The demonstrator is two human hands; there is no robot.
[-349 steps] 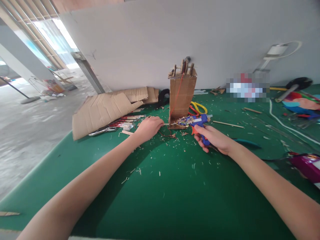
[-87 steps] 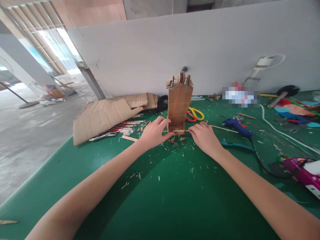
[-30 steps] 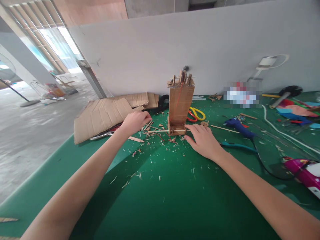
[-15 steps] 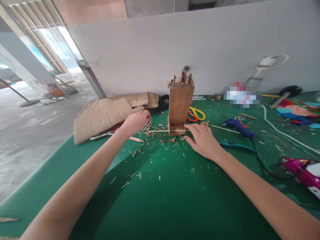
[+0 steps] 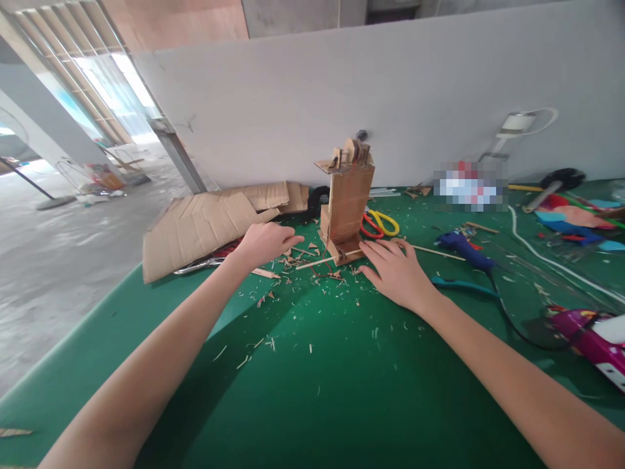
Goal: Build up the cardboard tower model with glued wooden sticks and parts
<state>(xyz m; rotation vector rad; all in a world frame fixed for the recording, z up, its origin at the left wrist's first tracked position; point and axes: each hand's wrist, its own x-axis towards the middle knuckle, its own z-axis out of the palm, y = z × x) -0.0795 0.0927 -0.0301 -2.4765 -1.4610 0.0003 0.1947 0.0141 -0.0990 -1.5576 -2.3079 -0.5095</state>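
Observation:
In front of me stands an upright cardboard model [image 5: 352, 202], with small wheel-like cardboard discs on top and a flat base. A thin wooden stick [image 5: 316, 263] juts from the base to the left. My right hand [image 5: 398, 273] is at the base's right front corner, with the corner between its thumb and fingers; part of the base is hidden behind them. My left hand [image 5: 268, 244] hovers left of the model, index finger stretched towards it, apart from it and holding nothing visible.
Cardboard sheets [image 5: 205, 228] lie at the left by the wall. Yellow-handled scissors [image 5: 388, 223] and a red handle lie behind the model. At right are a blue glue gun [image 5: 466, 251], a teal handle [image 5: 463, 284] and a magenta device [image 5: 586, 339]. Wood shavings litter the green tabletop [image 5: 312, 391].
The cardboard model has turned, so its left side now shows and its stick points more towards me. My left hand's fingers have stretched out; my right hand stays at the base.

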